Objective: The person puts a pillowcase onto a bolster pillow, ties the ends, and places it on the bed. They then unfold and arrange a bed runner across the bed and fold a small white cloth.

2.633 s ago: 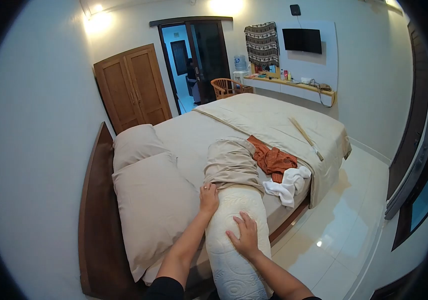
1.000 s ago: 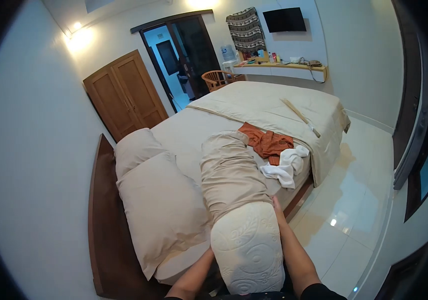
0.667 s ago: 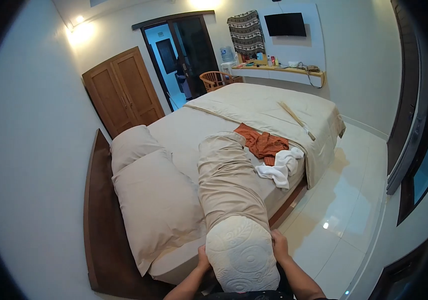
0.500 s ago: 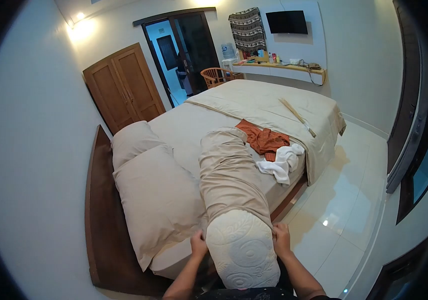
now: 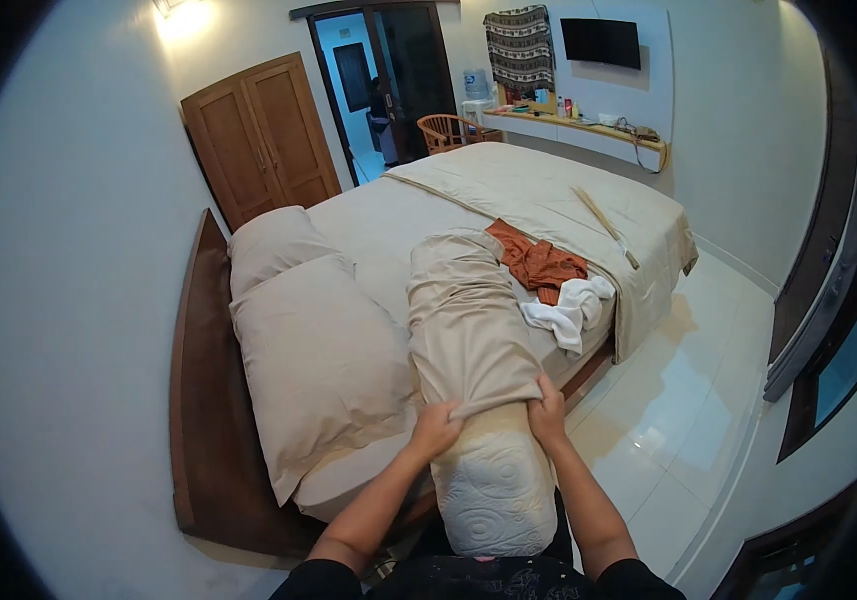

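A long bolster (image 5: 497, 490) with a white quilted surface lies across the bed's near side, its bare end against my body. Its far part is inside a beige bolster case (image 5: 469, 330), wrinkled along its length. My left hand (image 5: 437, 428) is closed on the case's open edge at the left. On the right, my right hand (image 5: 548, 408) grips the same edge, the cloth stretched between the two hands. The case hides the bolster's far end.
Beige pillows (image 5: 319, 370) rest by the wooden headboard (image 5: 199, 400). Orange cloth (image 5: 541, 265), a white cloth (image 5: 574, 312) and a stick broom (image 5: 604, 226) lie on the bed (image 5: 379, 215). Tiled floor (image 5: 649, 420) runs along the right. A person (image 5: 381, 110) is beyond the doorway.
Both hands have moved forward along the bolster and closer together, onto the case's edge, which is now pulled taut between them. The camera view has shifted slightly.
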{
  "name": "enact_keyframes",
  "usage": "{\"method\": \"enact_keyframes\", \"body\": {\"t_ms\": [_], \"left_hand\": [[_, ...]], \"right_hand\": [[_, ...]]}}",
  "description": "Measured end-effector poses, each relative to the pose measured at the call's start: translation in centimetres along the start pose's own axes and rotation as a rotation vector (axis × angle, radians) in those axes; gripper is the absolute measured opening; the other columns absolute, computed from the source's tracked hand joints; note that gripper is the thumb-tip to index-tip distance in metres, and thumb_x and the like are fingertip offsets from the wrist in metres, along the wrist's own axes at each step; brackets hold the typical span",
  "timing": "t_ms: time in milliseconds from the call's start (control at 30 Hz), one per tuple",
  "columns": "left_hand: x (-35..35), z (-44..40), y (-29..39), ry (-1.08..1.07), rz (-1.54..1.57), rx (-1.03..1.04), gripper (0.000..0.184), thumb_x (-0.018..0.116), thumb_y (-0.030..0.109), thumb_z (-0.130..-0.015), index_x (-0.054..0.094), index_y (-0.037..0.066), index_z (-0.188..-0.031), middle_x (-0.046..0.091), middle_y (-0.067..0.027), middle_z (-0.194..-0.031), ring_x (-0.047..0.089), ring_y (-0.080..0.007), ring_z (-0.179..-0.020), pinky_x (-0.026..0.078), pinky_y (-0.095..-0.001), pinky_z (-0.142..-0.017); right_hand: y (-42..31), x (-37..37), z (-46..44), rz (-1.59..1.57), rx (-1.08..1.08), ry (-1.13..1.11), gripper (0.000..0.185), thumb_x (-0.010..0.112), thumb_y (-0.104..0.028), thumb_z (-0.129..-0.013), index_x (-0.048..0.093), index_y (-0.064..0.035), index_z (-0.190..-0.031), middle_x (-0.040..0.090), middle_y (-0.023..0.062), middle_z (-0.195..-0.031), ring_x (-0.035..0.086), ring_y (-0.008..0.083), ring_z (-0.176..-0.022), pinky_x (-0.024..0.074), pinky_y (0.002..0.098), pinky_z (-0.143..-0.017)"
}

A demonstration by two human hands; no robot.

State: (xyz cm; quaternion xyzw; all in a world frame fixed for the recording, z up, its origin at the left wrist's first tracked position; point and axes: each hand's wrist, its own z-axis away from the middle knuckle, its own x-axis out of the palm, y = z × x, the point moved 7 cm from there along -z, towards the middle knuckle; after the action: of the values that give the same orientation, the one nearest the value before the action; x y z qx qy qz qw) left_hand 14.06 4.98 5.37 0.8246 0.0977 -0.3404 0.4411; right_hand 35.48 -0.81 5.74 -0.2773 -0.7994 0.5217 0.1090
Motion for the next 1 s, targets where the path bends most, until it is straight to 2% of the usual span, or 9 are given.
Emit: {"method": "enact_keyframes", "body": {"t_ms": [100, 167, 333, 400, 467, 633, 700, 800, 1000], "left_hand": [[-1.0, 4.4, 3.6, -0.253, 0.072, -0.157, 0.022, 0.062, 0.023, -0.07, 0.061, 0.003, -0.081, 0.056, -0.02, -0.069, 0.054, -0.0359, -0.065, 0.044, -0.038, -0.059], [-0.8, 7.2, 2.3, -0.326, -0.066, -0.073, 0.028, 0.066, 0.026, -0.067, 0.055, 0.002, -0.074, 0.052, -0.0185, -0.065, 0.05, -0.0331, -0.059, 0.041, -0.0353, -0.055], [-1.4, 9.2, 2.4, -0.252, -0.037, -0.002, 0.027, 0.067, 0.022, -0.066, 0.052, 0.003, -0.077, 0.051, -0.0172, -0.066, 0.051, -0.0335, -0.059, 0.042, -0.0377, -0.056], [-2.7, 8.6, 2.5, 0.114, 0.103, -0.003, 0.027, 0.065, 0.014, -0.066, 0.053, 0.005, -0.088, 0.053, -0.0148, -0.069, 0.052, -0.0349, -0.064, 0.045, -0.0382, -0.061], [-3.4, 7.4, 1.8, 0.238, 0.011, 0.061, 0.03, 0.064, 0.011, -0.066, 0.053, 0.006, -0.093, 0.055, -0.0141, -0.072, 0.053, -0.0358, -0.068, 0.045, -0.0384, -0.064], [-6.8, 4.6, 1.3, 0.605, -0.315, 0.157, 0.026, 0.059, 0.006, -0.069, 0.055, 0.004, -0.094, 0.056, -0.0167, -0.076, 0.054, -0.0379, -0.076, 0.044, -0.0375, -0.07], [-4.4, 3.5, -3.7, 0.318, -0.001, -0.062, 0.019, 0.057, 0.008, -0.072, 0.057, 0.002, -0.09, 0.058, -0.0197, -0.08, 0.056, -0.0375, -0.076, 0.044, -0.0369, -0.068], [-2.8, 2.5, -1.8, 0.256, 0.175, -0.089, 0.015, 0.054, 0.01, -0.075, 0.058, 0.001, -0.086, 0.059, -0.0214, -0.078, 0.058, -0.0369, -0.074, 0.044, -0.0369, -0.064], [-0.6, 4.6, 6.7, -0.094, 0.202, 0.053, 0.018, 0.062, 0.012, -0.069, 0.062, 0.002, -0.085, 0.061, -0.0182, -0.076, 0.061, -0.0334, -0.071, 0.046, -0.0345, -0.062]], "right_hand": [[0.1, 0.8, 3.2, 0.13, -0.091, -0.206, 0.018, 0.049, -0.001, -0.069, 0.053, -0.0005, -0.086, 0.057, 0.025, -0.081, 0.056, 0.0428, -0.08, 0.0457, 0.0398, -0.066], [-0.4, -0.2, 6.4, 0.174, -0.106, -0.356, 0.018, 0.052, -0.004, -0.068, 0.054, -0.0017, -0.086, 0.057, 0.0233, -0.078, 0.056, 0.0424, -0.078, 0.0455, 0.0394, -0.065], [0.4, -1.6, 11.6, 0.159, 0.034, -0.665, 0.018, 0.057, -0.008, -0.066, 0.053, -0.0044, -0.083, 0.054, 0.0162, -0.067, 0.055, 0.0326, -0.062, 0.0431, 0.0333, -0.058], [1.3, -1.3, 11.3, 0.147, 0.044, -0.664, 0.022, 0.061, -0.011, -0.067, 0.052, -0.0048, -0.086, 0.053, 0.0139, -0.071, 0.054, 0.0258, -0.063, 0.0417, 0.0307, -0.057], [-0.4, -1.3, 9.6, 0.051, -0.033, -0.523, 0.024, 0.063, -0.009, -0.067, 0.048, -0.0036, -0.085, 0.051, 0.0066, -0.066, 0.049, 0.0168, -0.058, 0.0397, 0.0268, -0.056], [-3.4, -0.3, 8.1, 0.139, -0.199, -0.462, 0.045, 0.069, -0.01, -0.065, 0.049, -0.0007, -0.105, 0.053, 0.0098, -0.082, 0.052, 0.02, -0.068, 0.0437, 0.028, -0.064], [-4.5, -0.3, 7.7, 0.28, -0.326, -0.269, 0.054, 0.069, -0.011, -0.062, 0.051, -0.0046, -0.112, 0.051, 0.0132, -0.095, 0.051, 0.0315, -0.086, 0.0427, 0.0371, -0.077], [-4.9, 0.4, 5.9, 0.445, -0.417, -0.117, 0.056, 0.065, -0.007, -0.059, 0.051, -0.005, -0.114, 0.048, 0.0146, -0.102, 0.047, 0.0346, -0.092, 0.0385, 0.0402, -0.083], [-5.0, -0.7, 1.4, 0.313, -0.38, 0.008, 0.028, 0.048, 0.006, -0.065, 0.055, -0.0002, -0.091, 0.051, 0.0165, -0.091, 0.051, 0.0355, -0.088, 0.0388, 0.0403, -0.076]]}}
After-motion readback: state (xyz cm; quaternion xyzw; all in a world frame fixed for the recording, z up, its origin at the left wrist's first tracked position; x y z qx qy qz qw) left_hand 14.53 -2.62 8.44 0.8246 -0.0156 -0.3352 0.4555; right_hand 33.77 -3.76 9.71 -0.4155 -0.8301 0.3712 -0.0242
